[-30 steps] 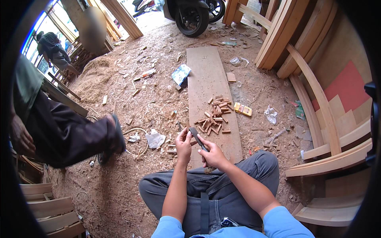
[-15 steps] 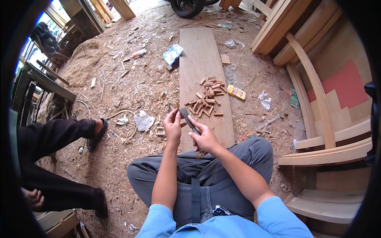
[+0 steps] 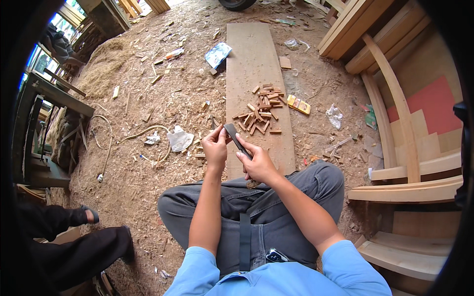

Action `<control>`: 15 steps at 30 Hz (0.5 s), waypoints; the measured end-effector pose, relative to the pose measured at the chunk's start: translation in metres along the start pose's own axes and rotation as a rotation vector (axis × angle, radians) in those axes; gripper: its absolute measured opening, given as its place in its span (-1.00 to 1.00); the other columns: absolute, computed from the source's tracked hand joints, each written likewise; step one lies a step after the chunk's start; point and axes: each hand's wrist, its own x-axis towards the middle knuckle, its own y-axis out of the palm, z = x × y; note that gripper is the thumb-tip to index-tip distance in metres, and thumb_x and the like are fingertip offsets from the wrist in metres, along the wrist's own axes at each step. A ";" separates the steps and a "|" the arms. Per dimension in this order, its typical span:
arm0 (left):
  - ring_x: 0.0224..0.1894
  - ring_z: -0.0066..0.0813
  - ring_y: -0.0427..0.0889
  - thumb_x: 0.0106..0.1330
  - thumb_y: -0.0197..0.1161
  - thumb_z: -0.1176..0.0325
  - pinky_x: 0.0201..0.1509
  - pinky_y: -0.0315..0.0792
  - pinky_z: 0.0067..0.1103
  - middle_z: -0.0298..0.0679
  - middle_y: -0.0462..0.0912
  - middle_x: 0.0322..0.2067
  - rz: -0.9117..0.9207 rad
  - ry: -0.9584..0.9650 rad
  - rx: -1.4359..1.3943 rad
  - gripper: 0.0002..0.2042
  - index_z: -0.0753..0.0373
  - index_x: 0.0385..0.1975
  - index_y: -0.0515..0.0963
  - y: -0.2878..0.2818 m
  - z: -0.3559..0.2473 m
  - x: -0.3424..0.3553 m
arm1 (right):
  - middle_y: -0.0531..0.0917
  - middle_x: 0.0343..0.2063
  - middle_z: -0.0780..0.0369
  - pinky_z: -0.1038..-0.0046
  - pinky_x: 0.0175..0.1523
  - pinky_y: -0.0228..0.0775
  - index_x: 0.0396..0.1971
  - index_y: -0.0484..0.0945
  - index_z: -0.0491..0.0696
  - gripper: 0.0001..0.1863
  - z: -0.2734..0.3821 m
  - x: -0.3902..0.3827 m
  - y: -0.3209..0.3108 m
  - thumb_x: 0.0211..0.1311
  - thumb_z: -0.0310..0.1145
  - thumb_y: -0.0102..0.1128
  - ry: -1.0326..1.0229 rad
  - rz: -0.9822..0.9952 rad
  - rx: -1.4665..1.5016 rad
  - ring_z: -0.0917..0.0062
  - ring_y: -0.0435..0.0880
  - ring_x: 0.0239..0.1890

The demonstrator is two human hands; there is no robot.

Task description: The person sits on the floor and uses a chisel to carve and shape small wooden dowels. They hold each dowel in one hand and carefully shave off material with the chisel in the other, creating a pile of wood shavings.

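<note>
My right hand (image 3: 260, 164) is closed round a chisel (image 3: 236, 140), whose wide dark blade points away from me toward my left fingers. The worn butt of its handle shows below my right palm. In my left hand (image 3: 215, 150) a small brown wood piece (image 3: 228, 140) is pinched, mostly hidden by the fingers. The blade's tip is right by my left fingertips; whether it touches the piece I cannot tell. Just beyond both hands, a loose pile of small wood pieces (image 3: 261, 112) lies on a long wooden board (image 3: 249, 54).
A yellow packet (image 3: 298, 104) lies right of the board, a blue-and-white packet (image 3: 217, 54) left of it. Wood shavings, plastic scraps and a hose (image 3: 109, 133) litter the floor. Wooden frames (image 3: 407, 133) stand at right. Another person's dark-trousered legs (image 3: 84, 251) are at lower left.
The other person's legs at left have shifted back toward the lower left. My view has tilted slightly; both hands keep their grip on the chisel and the wood piece, nearly in place.
</note>
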 end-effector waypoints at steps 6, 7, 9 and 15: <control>-0.29 -0.53 0.69 0.40 0.19 0.51 -0.18 0.65 -0.59 -0.15 0.71 -0.26 -0.027 0.009 0.005 -0.78 0.48 -0.04 0.60 0.003 0.000 -0.001 | 0.42 -0.70 0.40 0.54 -0.64 0.46 0.41 0.23 0.19 -0.41 -0.005 0.006 0.008 0.42 -0.37 0.07 -0.036 -0.064 -0.041 0.74 0.43 -0.71; -0.29 -0.51 0.70 0.39 0.20 0.51 -0.18 0.65 -0.59 -0.12 0.71 -0.26 -0.024 0.011 0.018 -0.77 0.48 -0.04 0.59 0.004 0.000 -0.004 | 0.42 -0.69 0.40 0.54 -0.64 0.46 0.41 0.23 0.19 -0.42 -0.003 0.009 0.007 0.42 -0.37 0.07 -0.051 -0.073 -0.056 0.74 0.43 -0.71; -0.31 -0.48 0.71 0.34 0.26 0.52 -0.19 0.65 -0.59 -0.09 0.72 -0.28 0.029 0.034 0.154 -0.76 0.49 -0.05 0.59 0.009 0.001 -0.012 | 0.42 -0.68 0.40 0.55 -0.65 0.46 0.41 0.23 0.19 -0.43 0.004 0.019 -0.001 0.43 -0.38 0.06 -0.109 -0.185 -0.005 0.74 0.43 -0.70; -0.33 -0.57 0.67 0.39 0.23 0.44 -0.26 0.66 -0.61 -0.21 0.70 -0.30 -0.015 0.014 0.025 -0.79 0.39 -0.07 0.62 0.011 0.002 -0.013 | 0.47 -0.64 0.35 0.58 -0.65 0.45 0.41 0.22 0.17 -0.41 0.016 0.024 -0.035 0.42 -0.41 0.06 -0.039 -0.308 0.227 0.73 0.42 -0.71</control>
